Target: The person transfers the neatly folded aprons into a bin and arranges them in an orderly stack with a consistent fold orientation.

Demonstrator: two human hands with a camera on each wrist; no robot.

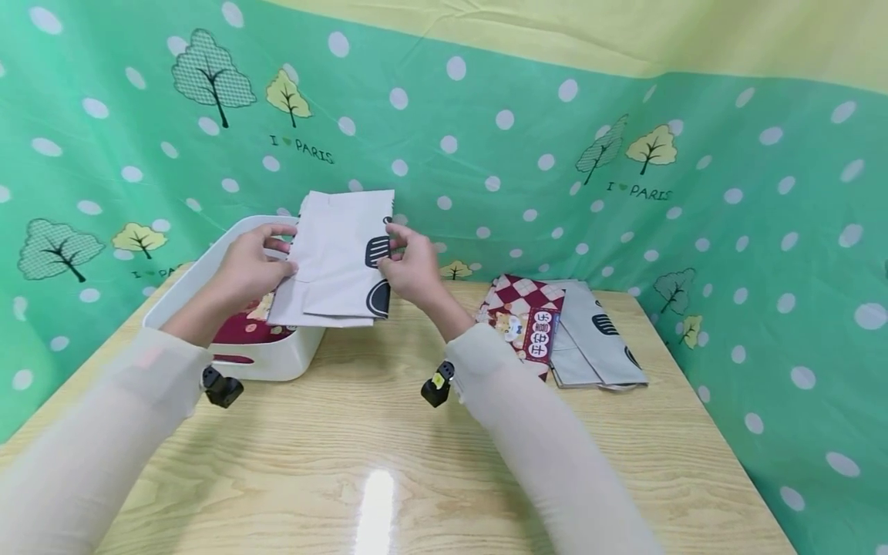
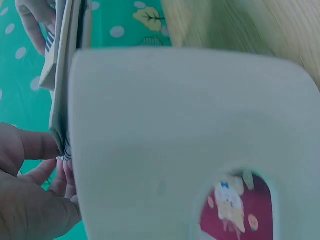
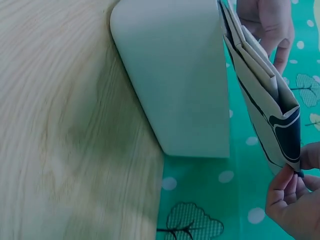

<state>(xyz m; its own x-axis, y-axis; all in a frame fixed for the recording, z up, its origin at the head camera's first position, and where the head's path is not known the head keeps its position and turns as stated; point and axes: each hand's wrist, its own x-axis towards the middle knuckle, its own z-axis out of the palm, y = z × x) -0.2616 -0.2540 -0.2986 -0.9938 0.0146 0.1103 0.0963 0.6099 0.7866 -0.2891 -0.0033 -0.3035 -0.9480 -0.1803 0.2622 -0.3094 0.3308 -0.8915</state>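
Observation:
Both hands hold up a folded white piece with black print [image 1: 340,254], over the right side of a white plastic bin [image 1: 305,358]. My left hand [image 1: 250,262] pinches its left edge between thumb and fingers. At the opposite edge, the right hand [image 1: 414,266] pinches beside the black print. Several folded layers show edge-on in the right wrist view, where the right fingers [image 3: 282,192] grip a lower corner. Inside the bin lies a dark red printed item [image 1: 232,327], partly covered by the held piece; its pattern also shows through the bin's handle hole.
Right of the hands, a folded red checked item [image 1: 516,320] with a cartoon animal and lettering overlaps another folded white piece with black print [image 1: 597,339]. They lie on the wooden table [image 1: 333,447]. A green dotted curtain [image 1: 486,146] hangs behind and on both sides.

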